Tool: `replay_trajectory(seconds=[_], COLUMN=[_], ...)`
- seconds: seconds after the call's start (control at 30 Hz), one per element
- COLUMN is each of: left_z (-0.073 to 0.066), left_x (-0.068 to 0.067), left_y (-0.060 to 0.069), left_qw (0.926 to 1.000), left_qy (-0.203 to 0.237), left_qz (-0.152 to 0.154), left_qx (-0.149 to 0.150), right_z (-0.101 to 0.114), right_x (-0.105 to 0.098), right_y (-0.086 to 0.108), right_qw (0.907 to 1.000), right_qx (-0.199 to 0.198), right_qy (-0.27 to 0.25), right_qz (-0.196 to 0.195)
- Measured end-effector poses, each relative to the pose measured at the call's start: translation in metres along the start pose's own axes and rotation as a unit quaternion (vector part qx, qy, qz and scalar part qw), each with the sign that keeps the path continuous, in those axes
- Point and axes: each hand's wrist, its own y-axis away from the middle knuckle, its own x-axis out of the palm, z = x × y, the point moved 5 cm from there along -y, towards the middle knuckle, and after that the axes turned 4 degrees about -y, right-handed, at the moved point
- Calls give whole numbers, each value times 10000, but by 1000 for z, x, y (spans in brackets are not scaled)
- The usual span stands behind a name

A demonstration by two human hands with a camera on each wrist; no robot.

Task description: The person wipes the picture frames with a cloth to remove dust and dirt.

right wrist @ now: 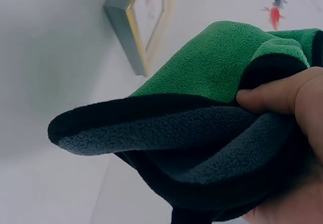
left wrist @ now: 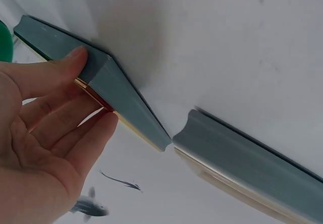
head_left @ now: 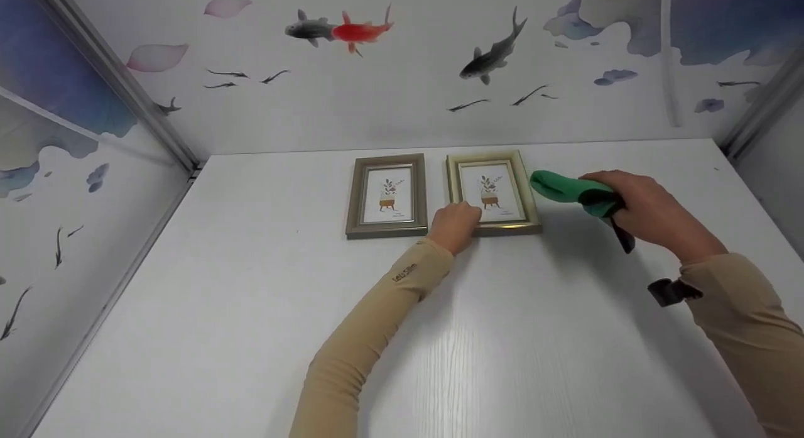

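Note:
A gold picture frame (head_left: 527, 199) with a potted-plant print lies face up on the white tabletop. At its lower left corner my left hand (head_left: 456, 227) grips it; in the left wrist view the thumb presses the outer side and the fingers (left wrist: 75, 148) reach over the front. To its left sits a grey-brown picture frame (head_left: 356, 199) with a similar print, untouched. My right hand (head_left: 650, 208) holds a folded cloth (right wrist: 212, 62), green on one face and dark grey on the other, with black edging. The cloth is just right of the gold frame, apart from it.
Behind the frames rises a white back panel (head_left: 402, 117) painted with fish. A side panel (head_left: 69, 237) stands along the left edge of the tabletop (head_left: 251, 312), another wall (head_left: 779, 117) at the right. A black strap (head_left: 673, 291) is on the right sleeve.

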Motion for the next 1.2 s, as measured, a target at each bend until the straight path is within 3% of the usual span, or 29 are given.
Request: replay_trajectory(seconds=[0.13,0.3,0.5,0.6,0.77,0.9,1.1,1.2], left_z=[9,17,28,39,61,75,94,106], left_x=[0,0,8,10,4,2,7,10], left_y=[-5,-2,15,22,32,40,57,66], left_qw=[9998,9994,9936,9896,9900,9922,9913,9891], left_qy=[31,244,699,913,1011,921,1071,1197], left_qz=[12,207,890,1111,971,777,613,557], left_qx=[-175,-143,11,42,-177,-304,-460,-655], right_z=[-6,-16,-34,-42,-50,-51,-49,-43], right_x=[-1,1,17,29,48,58,64,61], right_y=[4,9,20,26,31,36,45,45], right_qw=[9998,9994,9911,9858,9866,9845,9716,9732], right_qx=[159,200,42,74,548,606,727,617], right_qy=[91,269,1322,1642,1169,1077,1243,1108], right_qz=[62,96,125,332,1000,1243,1877,1919])
